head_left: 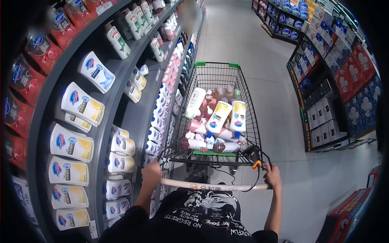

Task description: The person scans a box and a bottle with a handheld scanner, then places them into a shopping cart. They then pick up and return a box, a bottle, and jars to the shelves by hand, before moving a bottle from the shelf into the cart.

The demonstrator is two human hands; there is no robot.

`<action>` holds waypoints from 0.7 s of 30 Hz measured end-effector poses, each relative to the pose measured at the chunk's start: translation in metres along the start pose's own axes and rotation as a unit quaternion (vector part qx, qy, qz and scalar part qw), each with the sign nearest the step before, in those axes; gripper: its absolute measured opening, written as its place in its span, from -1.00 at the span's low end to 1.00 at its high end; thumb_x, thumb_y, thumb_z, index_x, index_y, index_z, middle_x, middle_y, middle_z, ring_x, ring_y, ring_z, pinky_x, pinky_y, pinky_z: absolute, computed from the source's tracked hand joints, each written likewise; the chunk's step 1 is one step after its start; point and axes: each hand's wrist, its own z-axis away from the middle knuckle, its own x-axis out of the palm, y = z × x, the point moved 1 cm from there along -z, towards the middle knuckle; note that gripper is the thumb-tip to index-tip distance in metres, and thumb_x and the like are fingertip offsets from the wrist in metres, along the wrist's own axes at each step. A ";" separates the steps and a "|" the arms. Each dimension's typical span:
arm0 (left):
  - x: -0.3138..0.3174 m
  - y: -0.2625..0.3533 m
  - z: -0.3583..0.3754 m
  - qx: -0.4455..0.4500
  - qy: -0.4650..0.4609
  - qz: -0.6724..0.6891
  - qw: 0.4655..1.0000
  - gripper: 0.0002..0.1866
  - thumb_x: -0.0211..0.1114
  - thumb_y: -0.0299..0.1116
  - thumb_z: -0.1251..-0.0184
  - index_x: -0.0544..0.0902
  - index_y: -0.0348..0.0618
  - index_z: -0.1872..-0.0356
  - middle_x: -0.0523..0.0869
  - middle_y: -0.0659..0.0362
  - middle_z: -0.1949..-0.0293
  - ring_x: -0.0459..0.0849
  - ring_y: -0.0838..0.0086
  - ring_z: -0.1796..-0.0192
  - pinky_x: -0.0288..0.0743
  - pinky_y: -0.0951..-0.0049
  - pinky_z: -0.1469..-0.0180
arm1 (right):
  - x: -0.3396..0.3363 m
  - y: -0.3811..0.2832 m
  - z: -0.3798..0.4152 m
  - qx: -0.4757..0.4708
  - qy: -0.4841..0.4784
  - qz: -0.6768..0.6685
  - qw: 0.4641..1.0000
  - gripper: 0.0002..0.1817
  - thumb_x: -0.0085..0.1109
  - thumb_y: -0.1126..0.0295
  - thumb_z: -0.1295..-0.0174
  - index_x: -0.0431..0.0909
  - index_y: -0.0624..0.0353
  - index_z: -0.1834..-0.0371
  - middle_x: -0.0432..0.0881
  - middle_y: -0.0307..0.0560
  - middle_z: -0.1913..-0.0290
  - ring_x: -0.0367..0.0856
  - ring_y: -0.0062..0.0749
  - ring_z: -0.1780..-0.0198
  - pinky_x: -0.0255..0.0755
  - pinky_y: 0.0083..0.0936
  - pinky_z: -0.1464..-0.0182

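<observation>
My left hand (151, 173) is closed around the left end of the white push handle (178, 183) of a shopping cart. At the handle's right end, my right hand (273, 176) grips it too, near a green end piece. The black wire cart basket (248, 87) holds many toiletry bottles. On top lie two white-and-yellow body wash bottles (219, 116) and a white bottle with a green cap (195, 102). A black handheld device with an orange part (253, 156) hangs at the basket's near right corner, its cable running down past the handle.
Close along the left stands a dark shelf (101, 117) with rows of body wash bottles (72, 141) and red refill pouches (24, 79). The tiled aisle (227, 36) runs ahead. Boxed goods fill a display (324, 107) on the right; a red box (344, 214) stands lower right.
</observation>
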 end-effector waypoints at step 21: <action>0.047 0.177 -0.257 0.258 -0.244 0.223 0.908 -0.76 0.17 -0.46 -0.09 0.73 -0.31 0.28 0.75 -0.13 0.21 0.74 0.05 0.12 0.58 0.11 0.10 | -0.043 -0.178 -0.225 -0.241 0.060 0.223 0.943 -0.54 0.04 0.07 -0.45 0.50 0.36 0.01 0.69 0.04 0.33 0.70 -0.32 0.28 0.55 -0.45 0.21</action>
